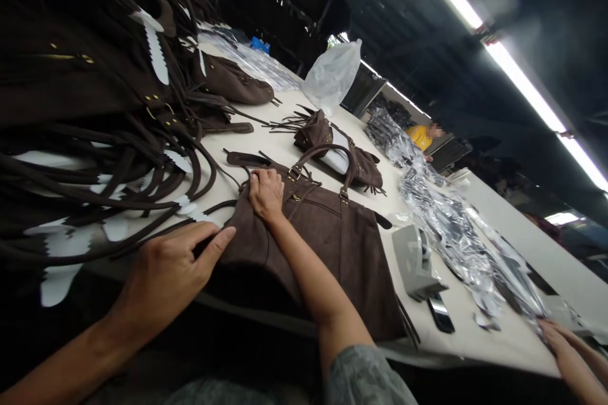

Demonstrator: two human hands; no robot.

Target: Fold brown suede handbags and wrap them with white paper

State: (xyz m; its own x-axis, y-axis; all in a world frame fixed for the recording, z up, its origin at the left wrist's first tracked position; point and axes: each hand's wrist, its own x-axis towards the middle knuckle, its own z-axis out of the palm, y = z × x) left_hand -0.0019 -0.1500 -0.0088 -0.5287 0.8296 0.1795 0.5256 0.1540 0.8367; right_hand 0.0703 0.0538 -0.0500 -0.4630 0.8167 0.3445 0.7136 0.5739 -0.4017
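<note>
A dark brown handbag [304, 228] with twin handles and brass buckles lies at the table's near edge, right in front of me. My right hand [266, 195] is closed, its fingers curled over the bag's upper left corner. Just left of the bag's side is my left hand [166, 269]; its thumb and forefinger are apart, and the other fingers are mostly hidden. Behind it, brown straps [190, 186] loop out from a heap of bags, with white notched pieces [69, 240] among them.
Another brown bag [351, 158] with a white insert lies beyond. A clear plastic bag [332, 76] stands farther back. To the right are a grey tape dispenser [415, 259], a phone [441, 313] and clear wrapping [441, 221]. Another person's hands [560, 342] touch the wrapping.
</note>
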